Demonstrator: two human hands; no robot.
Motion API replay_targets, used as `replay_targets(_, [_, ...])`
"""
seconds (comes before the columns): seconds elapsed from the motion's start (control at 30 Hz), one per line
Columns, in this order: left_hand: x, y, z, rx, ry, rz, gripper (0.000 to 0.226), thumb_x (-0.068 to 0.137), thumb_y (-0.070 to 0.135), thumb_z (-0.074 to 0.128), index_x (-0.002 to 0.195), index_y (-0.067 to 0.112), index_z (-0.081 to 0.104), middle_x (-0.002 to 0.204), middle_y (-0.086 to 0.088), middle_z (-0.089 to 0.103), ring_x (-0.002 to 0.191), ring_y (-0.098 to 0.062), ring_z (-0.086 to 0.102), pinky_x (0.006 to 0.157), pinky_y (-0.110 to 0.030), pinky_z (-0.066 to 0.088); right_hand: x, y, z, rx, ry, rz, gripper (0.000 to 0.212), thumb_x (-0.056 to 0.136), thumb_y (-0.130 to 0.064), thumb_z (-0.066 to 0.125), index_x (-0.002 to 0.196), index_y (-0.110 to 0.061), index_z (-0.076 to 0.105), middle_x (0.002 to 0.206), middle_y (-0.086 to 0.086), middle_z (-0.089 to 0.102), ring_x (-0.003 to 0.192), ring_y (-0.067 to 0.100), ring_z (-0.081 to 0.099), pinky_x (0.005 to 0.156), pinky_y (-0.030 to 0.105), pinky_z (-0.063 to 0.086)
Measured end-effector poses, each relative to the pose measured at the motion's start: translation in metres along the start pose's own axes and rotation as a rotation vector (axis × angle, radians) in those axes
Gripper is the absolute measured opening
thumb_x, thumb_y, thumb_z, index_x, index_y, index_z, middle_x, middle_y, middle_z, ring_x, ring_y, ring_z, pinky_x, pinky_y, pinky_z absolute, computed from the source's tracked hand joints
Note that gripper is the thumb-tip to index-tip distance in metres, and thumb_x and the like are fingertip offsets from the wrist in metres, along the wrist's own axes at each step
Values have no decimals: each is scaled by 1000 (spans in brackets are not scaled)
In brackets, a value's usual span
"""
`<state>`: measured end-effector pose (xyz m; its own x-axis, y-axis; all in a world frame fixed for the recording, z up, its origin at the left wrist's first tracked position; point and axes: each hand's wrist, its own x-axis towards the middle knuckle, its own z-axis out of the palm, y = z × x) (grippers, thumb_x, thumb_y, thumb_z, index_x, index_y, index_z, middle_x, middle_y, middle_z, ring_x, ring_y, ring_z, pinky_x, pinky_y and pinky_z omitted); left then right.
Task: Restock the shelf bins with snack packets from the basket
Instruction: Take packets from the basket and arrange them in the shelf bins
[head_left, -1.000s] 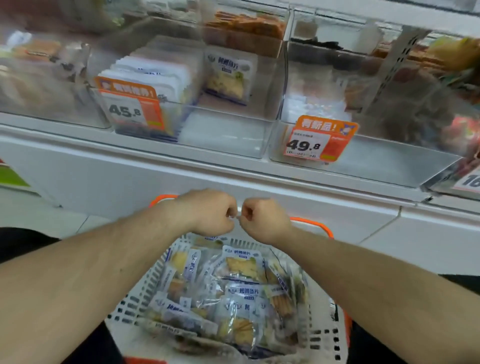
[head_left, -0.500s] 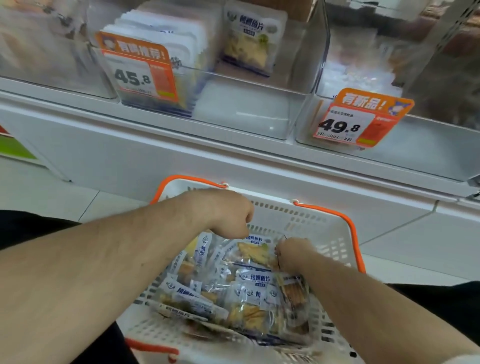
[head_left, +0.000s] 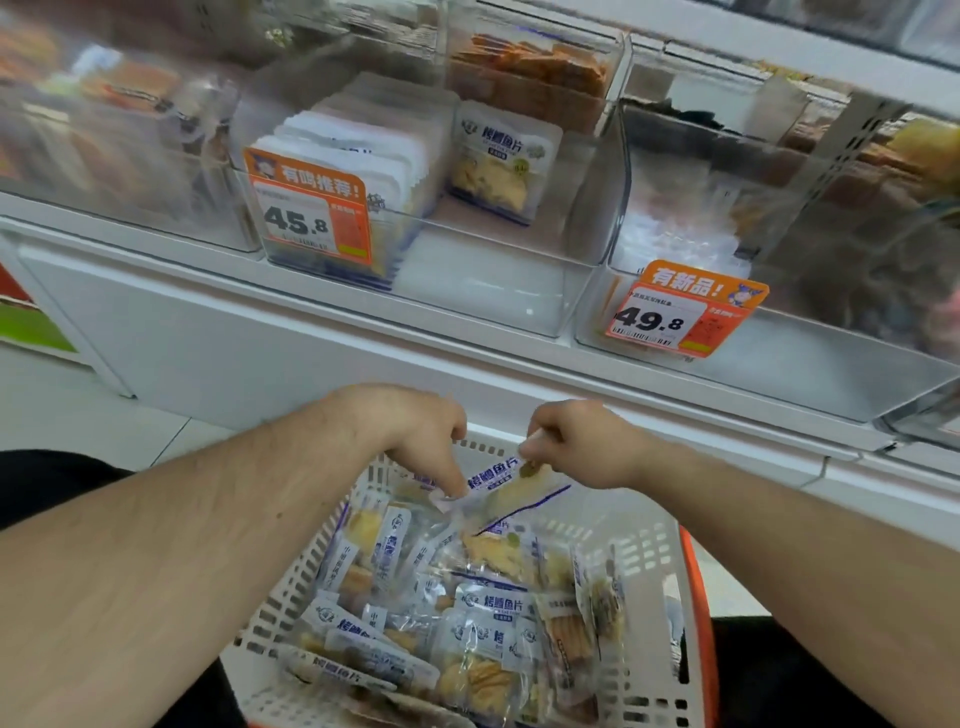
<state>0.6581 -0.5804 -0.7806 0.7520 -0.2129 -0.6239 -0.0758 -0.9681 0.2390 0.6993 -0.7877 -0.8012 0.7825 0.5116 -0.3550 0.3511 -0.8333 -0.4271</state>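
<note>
**One Packet Coming Up Out of the Basket**

Shop shelves fill the back, with clear bins (head_left: 498, 291) in a row on a white ledge. Up and to the left of the hands, the bin with the 45.8 price tag (head_left: 310, 210) has a full row of white packets on its left side. One lone packet (head_left: 501, 161) stands at the back on its right side, with lots of room in front of it. Further right is a bin with a 49.8 price tag (head_left: 680, 312).

The left hand (head_left: 415, 434) points down, and its fingertips touch the left edge of a lifted packet (head_left: 506, 491). I cannot tell if it pinches that edge or only steadies it. The right hand (head_left: 582, 441) pinches the top right corner of the same packet with curled fingers. The packet hangs tilted between the two hands, just above the pile.

Under both hands sits the white basket (head_left: 647, 561) with orange trim, and it holds many more snack packets (head_left: 467, 613).

To do this step well, I think the hands should hold the packet by its edges and not squeeze the crunchy middle. Turn it upright with the picture facing out. Then carry it up to the open spot in front of the lone packet and stand it straight. Lift slowly so no other packet tags along.
</note>
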Motion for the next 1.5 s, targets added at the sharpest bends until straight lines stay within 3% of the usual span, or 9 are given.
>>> replay_targets(0.13, [-7, -8, -16, -153, 249, 87, 19, 84, 32, 76, 91, 30, 59, 101, 8, 66, 75, -8, 58, 58, -24, 43, -17, -12, -20, 381, 164, 63, 23, 96, -29, 64, 83, -9, 64, 58, -5, 54, 50, 8, 47, 52, 22, 41])
replay_targets(0.23, [-14, -14, -29, -252, 429, 148, 21, 84, 25, 76, 75, 31, 58, 87, 9, 67, 75, -11, 61, 61, -26, 45, -27, -20, -27, 536, 256, 108, 22, 95, -26, 65, 81, -9, 66, 50, -9, 47, 46, 7, 41, 45, 16, 35])
replay_targets(0.5, [-32, -24, -58, -536, 684, 264, 10, 87, 21, 74, 90, 26, 66, 84, 16, 66, 74, -3, 58, 71, -24, 44, -31, -45, -49, 688, 254, 45, 15, 87, -7, 73, 94, -20, 74, 89, -9, 76, 80, 0, 70, 71, 12, 53])
replay_targets(0.67, [-33, -31, -78, -766, 1002, 243, 18, 85, 26, 75, 97, 32, 63, 84, 18, 60, 69, 1, 54, 73, -22, 46, -25, -71, -78, 798, 373, 22, 13, 91, -2, 67, 95, -13, 73, 64, -13, 71, 44, -6, 56, 45, 6, 39])
replay_targets(0.83, [-35, -47, -92, -763, 1194, 104, 37, 85, 25, 72, 120, 22, 59, 109, 7, 59, 88, -13, 55, 89, -29, 46, -12, -96, -119, 944, 677, 130, 5, 92, -10, 68, 96, -12, 70, 75, 2, 71, 40, 6, 55, 37, 16, 34])
replay_targets(1.03, [-32, -50, -99, -631, 1268, -45, 42, 82, 23, 70, 123, 19, 61, 123, -2, 59, 114, -26, 54, 101, -38, 42, 42, -108, -140, 865, 844, 189, 13, 88, -25, 74, 79, -26, 64, 93, -1, 74, 83, 21, 71, 61, 32, 54])
replay_targets(1.33, [-24, -51, -102, -394, 1314, -291, 63, 77, 51, 70, 133, 30, 50, 143, 0, 38, 136, -24, 22, 113, -40, 18, 151, -105, -151, 766, 757, 414, 31, 87, -20, 65, 113, -4, 58, 104, 14, 65, 90, 31, 66, 79, 41, 58])
replay_targets(1.4, [-18, -52, -101, -387, 1303, -305, 72, 75, 59, 70, 136, 29, 47, 150, -1, 31, 142, -23, 15, 118, -44, 12, 165, -100, -154, 833, 717, 386, 10, 92, -16, 60, 95, -11, 53, 99, 8, 59, 84, 23, 62, 83, 38, 56])
replay_targets(1.5, [-10, -51, -98, -367, 1249, -322, 79, 74, 66, 66, 139, 28, 42, 158, -3, 19, 147, -24, 4, 119, -46, 4, 182, -89, -153, 877, 668, 348, 28, 95, -12, 57, 77, -21, 38, 90, 3, 50, 82, 21, 55, 85, 37, 55])
